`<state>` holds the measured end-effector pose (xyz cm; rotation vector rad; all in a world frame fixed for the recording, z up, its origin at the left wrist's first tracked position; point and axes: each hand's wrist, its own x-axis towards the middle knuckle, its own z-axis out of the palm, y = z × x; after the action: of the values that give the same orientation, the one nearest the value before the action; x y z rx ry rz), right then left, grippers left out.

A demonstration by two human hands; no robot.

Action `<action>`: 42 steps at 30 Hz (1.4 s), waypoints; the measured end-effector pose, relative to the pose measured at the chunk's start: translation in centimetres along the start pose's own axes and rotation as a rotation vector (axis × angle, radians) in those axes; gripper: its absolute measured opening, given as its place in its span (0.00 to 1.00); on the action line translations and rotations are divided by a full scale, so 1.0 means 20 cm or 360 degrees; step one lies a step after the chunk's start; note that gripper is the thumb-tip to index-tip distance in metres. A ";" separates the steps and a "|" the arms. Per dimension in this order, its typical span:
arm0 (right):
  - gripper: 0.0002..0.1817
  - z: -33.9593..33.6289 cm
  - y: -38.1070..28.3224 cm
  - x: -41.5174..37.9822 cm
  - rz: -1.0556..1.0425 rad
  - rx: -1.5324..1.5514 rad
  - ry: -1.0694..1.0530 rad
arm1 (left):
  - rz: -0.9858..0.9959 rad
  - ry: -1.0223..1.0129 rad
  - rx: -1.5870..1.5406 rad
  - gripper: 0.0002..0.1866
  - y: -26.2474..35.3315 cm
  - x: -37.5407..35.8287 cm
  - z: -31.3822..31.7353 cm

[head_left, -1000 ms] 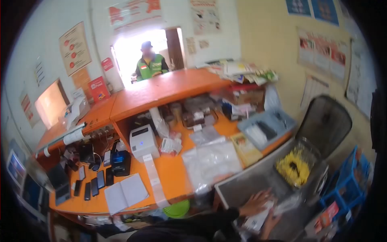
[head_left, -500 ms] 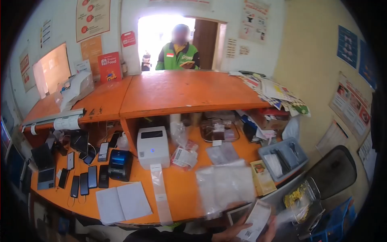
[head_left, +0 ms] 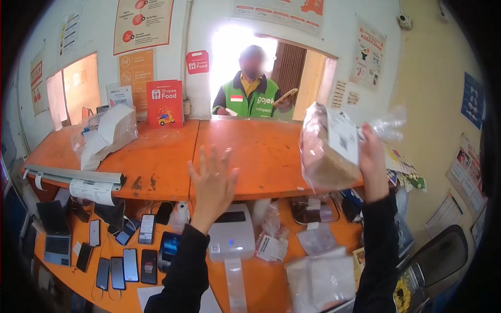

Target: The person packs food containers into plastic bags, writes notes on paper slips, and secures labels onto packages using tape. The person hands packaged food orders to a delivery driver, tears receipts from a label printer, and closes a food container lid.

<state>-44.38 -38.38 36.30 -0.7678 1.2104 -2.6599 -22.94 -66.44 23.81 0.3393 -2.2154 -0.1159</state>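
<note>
In the head view my right hand (head_left: 371,156) is closed on the gathered neck of a clear plastic bag. Inside is a brown paper package (head_left: 334,164), with a white printed slip (head_left: 343,136) on its side. This package is held up at the right part of the raised orange counter (head_left: 250,151). My left hand (head_left: 213,182) is raised, fingers spread, with nothing in it. Below that hand is a white label printer (head_left: 232,227) with a strip of labels (head_left: 235,284) hanging from it.
A person in a green vest (head_left: 255,99) stands beyond the counter, holding a flat brownish object (head_left: 286,97). A plastic-wrapped parcel (head_left: 107,133) and a red sign (head_left: 165,104) stand at left. Several phones (head_left: 130,265) and a laptop (head_left: 56,235) lie on the lower desk.
My right hand has lifted from the lower right to the counter with the bagged package. My left hand has come off the package and risen, spread. The camera view has shifted.
</note>
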 end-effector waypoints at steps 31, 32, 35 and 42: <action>0.20 -0.13 0.65 -0.84 -0.0801 -0.1529 0.0058 | 0.0165 0.0426 0.0051 0.22 -0.17 -0.04 0.21; 0.14 -0.21 0.71 -1.01 -0.0757 -0.1632 0.0099 | 0.0231 0.0451 -0.0122 0.21 -0.17 -0.06 0.19; 0.12 -0.53 0.97 -1.52 0.0389 -0.1516 0.0356 | 0.0249 0.0489 -0.0598 0.18 -0.15 -0.24 0.12; 0.17 -0.69 1.39 -2.41 0.1245 -0.0811 0.0300 | -0.1126 -0.0232 -0.1057 0.14 -0.04 -1.49 0.25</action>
<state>-12.27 -32.92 -10.77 -0.0262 1.7960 -1.8273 -9.17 -58.97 -2.14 0.7276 -1.9547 -1.2486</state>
